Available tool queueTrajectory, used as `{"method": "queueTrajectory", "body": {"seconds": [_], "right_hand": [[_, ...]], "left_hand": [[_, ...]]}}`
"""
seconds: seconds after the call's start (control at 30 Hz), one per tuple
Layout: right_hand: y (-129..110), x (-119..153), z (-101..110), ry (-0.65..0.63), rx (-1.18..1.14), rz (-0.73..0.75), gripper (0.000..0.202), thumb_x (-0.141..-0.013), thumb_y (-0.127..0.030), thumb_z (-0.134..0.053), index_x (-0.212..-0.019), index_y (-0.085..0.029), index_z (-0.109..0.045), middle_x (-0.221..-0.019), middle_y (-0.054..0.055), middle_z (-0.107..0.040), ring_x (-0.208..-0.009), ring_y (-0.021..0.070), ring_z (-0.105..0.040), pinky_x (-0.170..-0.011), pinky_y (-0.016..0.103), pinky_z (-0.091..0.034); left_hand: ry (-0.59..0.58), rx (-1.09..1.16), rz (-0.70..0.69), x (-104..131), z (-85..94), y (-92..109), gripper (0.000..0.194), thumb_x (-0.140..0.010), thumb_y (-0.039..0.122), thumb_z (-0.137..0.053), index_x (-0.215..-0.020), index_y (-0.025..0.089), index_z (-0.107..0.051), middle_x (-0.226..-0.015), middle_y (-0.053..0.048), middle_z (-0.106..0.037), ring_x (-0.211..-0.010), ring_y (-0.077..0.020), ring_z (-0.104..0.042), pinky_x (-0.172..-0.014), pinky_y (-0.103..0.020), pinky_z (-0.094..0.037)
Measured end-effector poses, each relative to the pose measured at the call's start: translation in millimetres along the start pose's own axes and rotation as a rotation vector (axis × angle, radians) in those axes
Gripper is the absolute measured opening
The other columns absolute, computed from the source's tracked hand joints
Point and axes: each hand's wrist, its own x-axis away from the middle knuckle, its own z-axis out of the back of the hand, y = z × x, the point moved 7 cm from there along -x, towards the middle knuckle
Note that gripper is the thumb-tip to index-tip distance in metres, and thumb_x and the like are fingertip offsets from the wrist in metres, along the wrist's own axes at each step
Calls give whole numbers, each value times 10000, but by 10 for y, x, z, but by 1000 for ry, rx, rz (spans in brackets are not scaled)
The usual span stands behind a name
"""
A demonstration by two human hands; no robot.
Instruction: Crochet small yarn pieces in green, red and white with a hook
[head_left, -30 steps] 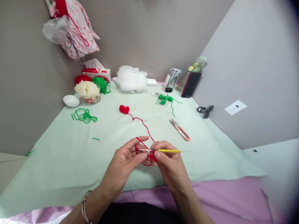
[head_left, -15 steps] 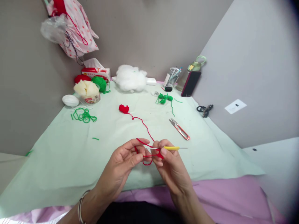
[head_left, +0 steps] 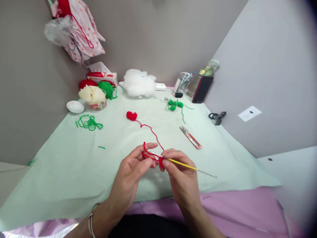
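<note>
Red yarn [head_left: 145, 149] loops around the raised index finger of my left hand [head_left: 135, 165], whose thumb and other fingers pinch the strand. My right hand [head_left: 182, 170] is closed on a crochet hook [head_left: 182, 164] with a yellow grip and metal ends. The hook's left tip reaches the yarn by my left index finger; its other end points down to the right. A small red crochet piece [head_left: 161, 162] sits at the right fingertips, partly hidden by them. From there a strand runs up the cloth to a small red yarn bundle [head_left: 131, 115].
Orange-handled thread snips [head_left: 190, 137] lie right of centre on the pale green cloth [head_left: 123, 135]. Green crocheted pieces [head_left: 174, 105], white stuffing [head_left: 139, 83], a glass [head_left: 182, 84] and a phone [head_left: 202, 89] are behind. Loose green yarn [head_left: 89, 122] and a bowl [head_left: 97, 104] are at left.
The hook has turned from nearly level to slanting down rightward, its tip now at the yarn by my left index finger. The red piece has shifted slightly left.
</note>
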Motion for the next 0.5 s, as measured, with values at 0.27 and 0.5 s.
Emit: {"method": "queueTrajectory", "body": {"seconds": [0.27,0.5], "right_hand": [[-83,37,-70,-56,65,137,152,-879,-122,-787,-906,-271,-799,-851,-6,-713,-767,117,-674,-691,234,-560],[-79,50,-6,43,58,190,176,-878,-98,-775,-898,-271,-788,-869,-7,-719,-763,113,-680,-658,219,-566]], "left_hand": [[101,-117,15,-63,84,-50,378,-862,313,-835,-1230,272,-758,-845,23,-634,-809,-110,-578,-817,-227,-480],[86,-104,-14,-15,87,-107,405,-874,240,-820,-1262,312,-730,-869,32,-663,-813,-101,-623,-829,-217,-517]]}}
